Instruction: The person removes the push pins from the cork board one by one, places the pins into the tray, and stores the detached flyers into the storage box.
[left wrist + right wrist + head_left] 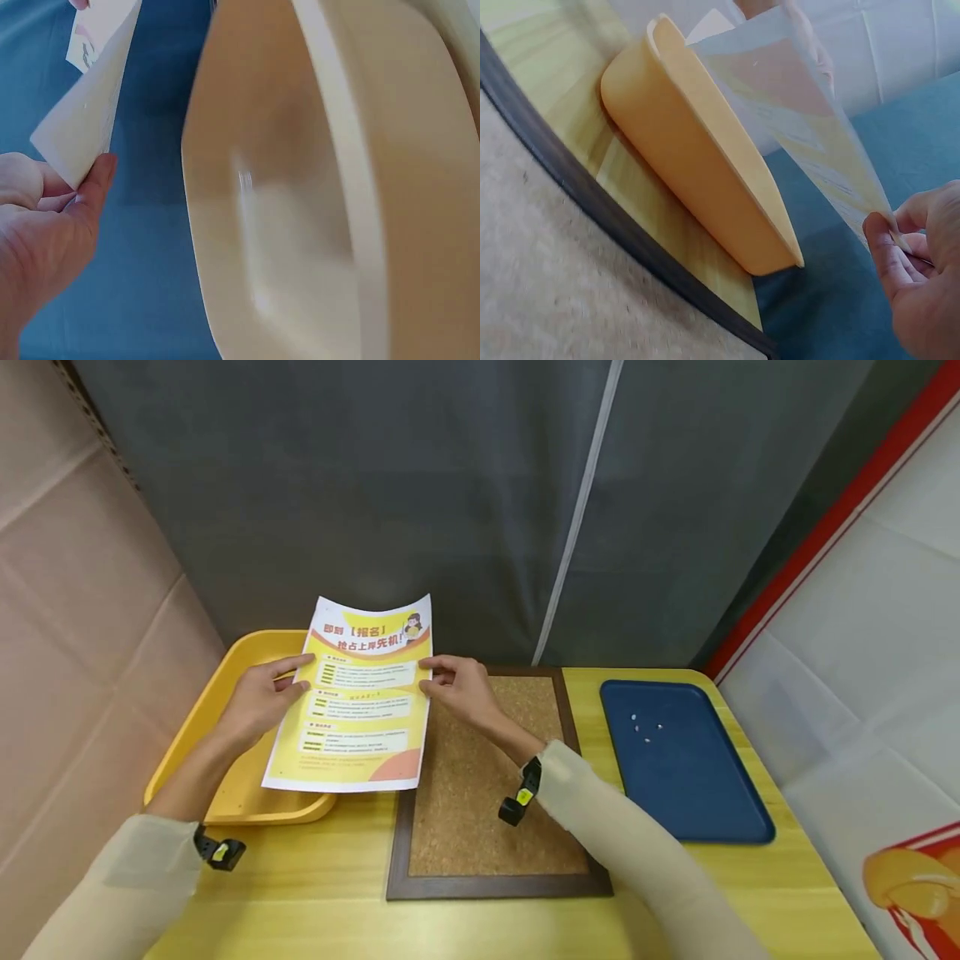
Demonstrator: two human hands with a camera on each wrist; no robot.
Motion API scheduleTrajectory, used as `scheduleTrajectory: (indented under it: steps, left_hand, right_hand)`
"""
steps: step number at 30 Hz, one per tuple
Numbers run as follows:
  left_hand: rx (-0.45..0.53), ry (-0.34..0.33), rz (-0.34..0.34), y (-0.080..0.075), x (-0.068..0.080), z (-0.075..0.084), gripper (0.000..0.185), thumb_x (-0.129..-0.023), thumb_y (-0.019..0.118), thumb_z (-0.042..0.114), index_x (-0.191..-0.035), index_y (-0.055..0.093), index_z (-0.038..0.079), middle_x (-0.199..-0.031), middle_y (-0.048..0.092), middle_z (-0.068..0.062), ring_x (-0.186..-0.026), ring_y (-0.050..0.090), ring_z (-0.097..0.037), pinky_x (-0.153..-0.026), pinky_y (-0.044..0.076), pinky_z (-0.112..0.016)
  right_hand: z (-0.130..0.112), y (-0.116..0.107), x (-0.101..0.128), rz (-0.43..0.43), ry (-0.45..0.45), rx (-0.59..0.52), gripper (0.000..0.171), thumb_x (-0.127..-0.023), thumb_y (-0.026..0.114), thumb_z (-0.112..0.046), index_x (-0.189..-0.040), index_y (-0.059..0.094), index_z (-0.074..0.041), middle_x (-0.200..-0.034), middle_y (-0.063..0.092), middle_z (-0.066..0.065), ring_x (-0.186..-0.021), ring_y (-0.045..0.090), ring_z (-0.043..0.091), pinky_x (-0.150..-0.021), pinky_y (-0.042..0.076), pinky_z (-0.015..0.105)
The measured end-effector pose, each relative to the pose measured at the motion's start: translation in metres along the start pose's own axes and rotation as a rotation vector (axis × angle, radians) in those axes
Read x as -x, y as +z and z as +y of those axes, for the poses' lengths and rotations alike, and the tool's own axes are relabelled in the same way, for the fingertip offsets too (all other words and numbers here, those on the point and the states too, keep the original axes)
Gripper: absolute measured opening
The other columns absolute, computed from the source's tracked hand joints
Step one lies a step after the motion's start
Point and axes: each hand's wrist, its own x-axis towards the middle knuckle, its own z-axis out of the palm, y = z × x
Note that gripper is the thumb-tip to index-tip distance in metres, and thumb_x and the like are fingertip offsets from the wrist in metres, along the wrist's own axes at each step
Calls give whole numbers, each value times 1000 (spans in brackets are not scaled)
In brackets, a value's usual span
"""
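A printed yellow and white flyer [352,693] is held up between both hands, over the right part of a yellow bin [247,785] and the left edge of a cork board [495,810]. My left hand [258,697] pinches its left edge between thumb and fingers; the left wrist view shows the sheet [86,112] curving up from the fingertips. On the opposite edge, my right hand [461,689] pinches the paper, thumb on the near side. In the right wrist view the flyer [802,127] slants above the bin [682,157].
A blue tray [690,785] with several tiny pushpin-like pieces [647,728] lies at the right of the wooden table [315,893]. The cork board has a dark brown frame [502,887]. A dark grey curtain [375,485] hangs behind, with pale panels on both sides.
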Motion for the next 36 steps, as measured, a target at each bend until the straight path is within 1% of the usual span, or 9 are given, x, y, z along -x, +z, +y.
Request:
scheduleTrajectory:
  steps: [4, 11, 13, 16, 18, 23, 28, 33, 36]
  left_hand:
    - [-25, -12, -8, -16, -2, -13, 54, -110, 57, 14, -162, 43, 5, -144, 58, -32, -107, 69, -29, -72, 57, -19]
    - [-84, -35, -25, -48, 4, -42, 55, -110, 57, 15, -162, 41, 2, -143, 55, -37, -88, 68, -4, -69, 59, -22]
    - [-88, -48, -22, -56, 7, -49, 55, -111, 56, 15, -162, 40, 1, -140, 56, -39, -84, 67, -2, -68, 59, -23]
    - [-106, -58, -15, -65, 10, -60, 55, -111, 55, 15, -161, 40, -1, -139, 55, -41, -85, 66, -1, -67, 59, -23]
    - [-128, -75, -10, -70, 11, -65, 54, -111, 54, 15, -161, 40, -2, -140, 53, -43, -87, 64, -2, -67, 58, -21]
    - [-158, -112, -1, -80, 14, -75, 54, -110, 54, 12, -159, 40, -6, -136, 53, -47, -83, 66, -5, -65, 58, -23]
    - [-174, -125, 7, -85, 13, -82, 53, -109, 54, 6, -157, 41, -10, -134, 53, -49, -81, 67, -8, -64, 57, -22]
    - [-211, -136, 14, -86, 7, -87, 52, -108, 55, 5, -157, 42, -8, -136, 52, -48, -91, 69, -26, -63, 55, -21]
    - [-249, -112, 22, -85, 3, -91, 50, -107, 57, 5, -154, 46, -10, -136, 51, -49, -99, 67, -37, -63, 53, -18]
  right_hand:
    - [-3, 19, -9, -37, 14, -10, 33, -97, 74, -3, -130, 73, 1, -94, 79, 15, -70, 67, 16, -54, 37, 21]
    - [-12, 54, -21, -121, 49, -18, 36, -100, 74, -8, -135, 71, -5, -86, 77, 5, -51, 44, 9, -48, 29, 24]
    - [-13, 65, -24, -137, 49, -25, 37, -100, 74, -9, -136, 71, -4, -88, 78, 7, -51, 43, 8, -47, 29, 24]
    - [-15, 79, -28, -158, 46, -25, 39, -100, 75, -10, -138, 70, -5, -99, 79, 7, -58, 54, 4, -48, 33, 23]
    - [-16, 87, -29, -175, 49, -25, 40, -99, 75, -11, -138, 69, -6, -102, 79, 8, -61, 57, 2, -49, 34, 22]
    - [-21, 105, -31, -215, 80, -32, 41, -99, 75, -10, -140, 68, -7, -91, 75, 12, -56, 50, 6, -48, 32, 21]
    - [-25, 118, -35, -195, 75, -11, 39, -98, 76, -8, -137, 70, -4, -95, 77, 7, -66, 60, 2, -52, 42, 17]
    - [-20, 126, -38, -181, 99, 30, 39, -98, 76, -10, -137, 70, -5, -90, 76, 1, -69, 64, 3, -56, 45, 17]
    - [-18, 130, -37, -178, 119, 41, 39, -99, 76, -12, -137, 70, -6, -92, 76, 1, -70, 64, 2, -57, 47, 16]
